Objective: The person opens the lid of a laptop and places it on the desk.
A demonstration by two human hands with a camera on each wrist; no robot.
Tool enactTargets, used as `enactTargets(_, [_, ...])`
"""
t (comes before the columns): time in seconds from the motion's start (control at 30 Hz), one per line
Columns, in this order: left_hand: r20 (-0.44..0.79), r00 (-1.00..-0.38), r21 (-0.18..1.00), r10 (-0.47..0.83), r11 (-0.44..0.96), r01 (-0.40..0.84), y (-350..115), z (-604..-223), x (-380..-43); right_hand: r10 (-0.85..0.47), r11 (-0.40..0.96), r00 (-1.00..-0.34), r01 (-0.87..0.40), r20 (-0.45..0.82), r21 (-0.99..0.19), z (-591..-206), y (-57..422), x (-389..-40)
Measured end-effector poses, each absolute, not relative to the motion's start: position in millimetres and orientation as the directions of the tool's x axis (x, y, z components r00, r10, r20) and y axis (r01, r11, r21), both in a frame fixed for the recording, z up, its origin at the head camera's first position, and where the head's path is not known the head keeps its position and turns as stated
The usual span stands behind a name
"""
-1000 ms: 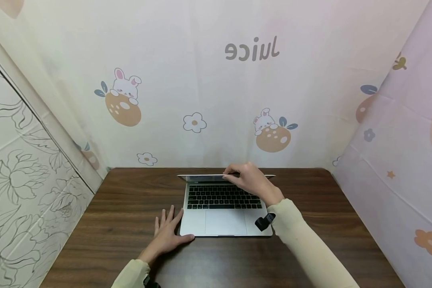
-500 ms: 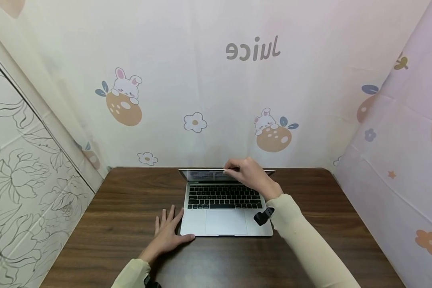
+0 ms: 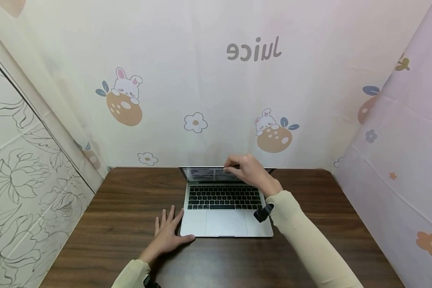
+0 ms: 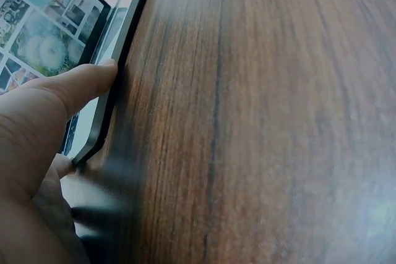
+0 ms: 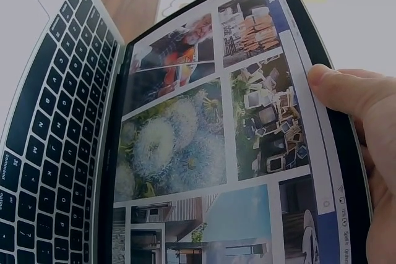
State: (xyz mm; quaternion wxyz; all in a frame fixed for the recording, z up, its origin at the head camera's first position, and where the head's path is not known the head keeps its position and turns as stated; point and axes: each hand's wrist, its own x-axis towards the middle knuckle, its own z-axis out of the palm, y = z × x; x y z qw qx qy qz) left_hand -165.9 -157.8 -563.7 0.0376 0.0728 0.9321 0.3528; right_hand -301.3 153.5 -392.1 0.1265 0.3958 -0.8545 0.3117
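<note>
A silver laptop (image 3: 226, 222) lies on the wooden table with its lid raised and its black keyboard (image 3: 223, 197) showing. Its lit screen (image 5: 179, 128) carries a page of photos, seen closely in the right wrist view. My right hand (image 3: 250, 171) pinches the lid's top edge, thumb (image 5: 334, 88) on the screen side and fingers behind, mostly hidden. At the laptop's front left corner my left hand (image 3: 167, 235) has its fingers spread on the table. The left thumb (image 4: 93, 78) touches the front edge of the base.
The brown wooden table (image 3: 129, 200) extends around the laptop. Behind it hangs a pale curtain (image 3: 209, 80) with rabbit and flower prints, close to the table's back edge. More patterned cloth (image 3: 399, 160) hangs at the right.
The laptop lid has tilted further up and back, showing more of the screen. My right hand has risen slightly with it. The left hand has stayed in place.
</note>
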Motion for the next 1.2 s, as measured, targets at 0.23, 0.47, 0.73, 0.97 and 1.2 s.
enactTargets(0.23, [-0.056, -0.986, 0.644, 0.158, 0.760, 0.085, -157.0, -557.7, -165.2, -0.608, 0.499, -0.665, -0.745, 0.434, -0.443, -388.5, 151.9, -304.4])
enactTargets(0.47, [-0.105, -0.983, 0.616, 0.149, 0.786, 0.054, -156.9, -554.2, -167.7, -0.595, 0.531, -0.694, -0.718, 0.404, -0.451, -382.5, 150.1, -309.2])
enactTargets(0.73, [-0.106, -0.983, 0.614, 0.151, 0.787, 0.054, -156.4, -553.9, -167.8, -0.571, 0.564, -0.743, -0.665, 0.351, -0.490, -379.5, 150.1, -314.6])
enactTargets(0.97, [-0.114, -0.982, 0.611, 0.152, 0.790, 0.051, -155.3, -553.4, -166.3, -0.549, 0.562, -0.774, -0.621, 0.316, -0.546, -378.7, 150.3, -322.3])
enactTargets(1.2, [-0.108, -0.982, 0.617, 0.154, 0.785, 0.055, -155.5, -554.8, -166.9, -0.524, 0.586, -0.807, -0.573, 0.272, -0.573, -376.4, 149.6, -327.6])
